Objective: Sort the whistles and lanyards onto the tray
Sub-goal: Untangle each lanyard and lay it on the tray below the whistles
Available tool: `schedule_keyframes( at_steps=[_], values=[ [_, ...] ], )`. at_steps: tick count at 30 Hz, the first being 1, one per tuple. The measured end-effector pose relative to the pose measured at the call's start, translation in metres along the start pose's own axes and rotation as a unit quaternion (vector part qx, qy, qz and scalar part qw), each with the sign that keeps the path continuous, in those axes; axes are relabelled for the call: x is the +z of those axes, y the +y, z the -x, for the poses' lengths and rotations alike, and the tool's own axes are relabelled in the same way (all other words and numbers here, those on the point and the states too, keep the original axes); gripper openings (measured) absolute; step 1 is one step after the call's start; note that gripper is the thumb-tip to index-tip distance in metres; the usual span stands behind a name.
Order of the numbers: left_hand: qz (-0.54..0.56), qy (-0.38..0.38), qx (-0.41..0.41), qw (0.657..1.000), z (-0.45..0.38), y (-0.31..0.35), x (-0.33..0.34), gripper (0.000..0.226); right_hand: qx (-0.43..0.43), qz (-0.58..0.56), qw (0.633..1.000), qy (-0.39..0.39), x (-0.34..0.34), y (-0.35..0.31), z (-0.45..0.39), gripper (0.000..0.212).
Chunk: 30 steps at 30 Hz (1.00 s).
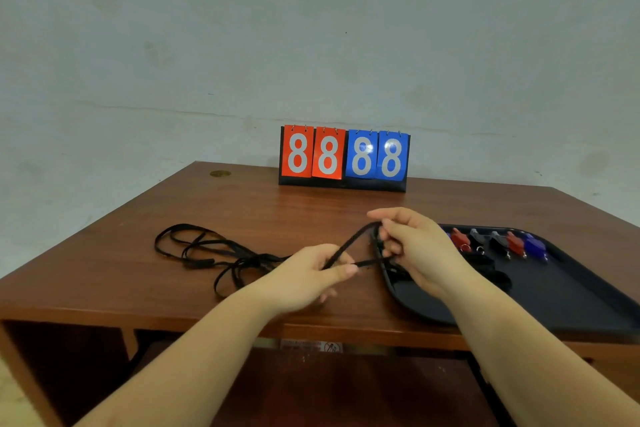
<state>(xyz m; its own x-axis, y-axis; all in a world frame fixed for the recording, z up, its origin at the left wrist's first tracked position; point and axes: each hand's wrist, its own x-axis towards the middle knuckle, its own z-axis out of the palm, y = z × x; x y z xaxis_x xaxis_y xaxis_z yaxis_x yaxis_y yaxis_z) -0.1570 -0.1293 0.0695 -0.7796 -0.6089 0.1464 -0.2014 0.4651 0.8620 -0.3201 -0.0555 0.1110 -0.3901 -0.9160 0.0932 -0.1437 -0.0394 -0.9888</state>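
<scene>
Holding: both hands grip one black lanyard (349,245) stretched between them, above the table's near middle and the tray's left rim.
Left hand (311,274): fingers curled, thumb and fingertips pinching the lanyard's lower strands – the cord runs from there up and to the right.
Right hand (412,246): fingers curled round the lanyard's upper loop, poised over the left end of the tray; the thumb points left above the cord.
Loose lanyards (207,253): a tangle of black cords lying on the table to the left of the hands, loops spread out – how many there are cannot be told.
Tray (571,302): dark, on the right side of the table, its right part running out of view.
Whistles (498,241): a row along the tray's far edge, red, black or grey, red and blue, each with a small metal ring; one more at the left end of the row is mostly hidden by the right hand.
Dark bundles (485,263): black shapes on the tray just in front of the whistles, partly hidden behind the right wrist; probably coiled lanyards, not certain.
Table (138,288): brown wood, with an open shelf below its front edge.
Scoreboard (344,158): upright at the table's far edge by the wall, two red and two blue flip cards, all reading 8.
</scene>
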Motion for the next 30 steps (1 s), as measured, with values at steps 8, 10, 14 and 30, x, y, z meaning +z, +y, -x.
schedule_keyframes(
  at_steps=[8,10,14,30],
  values=[
    [-0.121,0.036,-0.056,0.990,0.012,-0.021,-0.029,0.029,-0.022,0.206,0.970,0.127,-0.062,0.011,0.000,0.031],
    [-0.125,0.040,-0.057,0.990,0.013,-0.022,-0.031,0.032,-0.027,0.270,0.958,0.096,-0.064,0.015,0.001,0.026],
    [-0.120,0.045,-0.024,0.991,0.011,-0.010,-0.020,0.033,-0.107,0.443,0.889,0.057,-0.040,0.013,0.005,0.025],
    [-0.004,0.068,-0.032,0.997,0.020,-0.014,-0.040,0.040,-0.096,0.350,0.932,-0.021,-0.009,-0.004,0.021,0.039]
  ],
)
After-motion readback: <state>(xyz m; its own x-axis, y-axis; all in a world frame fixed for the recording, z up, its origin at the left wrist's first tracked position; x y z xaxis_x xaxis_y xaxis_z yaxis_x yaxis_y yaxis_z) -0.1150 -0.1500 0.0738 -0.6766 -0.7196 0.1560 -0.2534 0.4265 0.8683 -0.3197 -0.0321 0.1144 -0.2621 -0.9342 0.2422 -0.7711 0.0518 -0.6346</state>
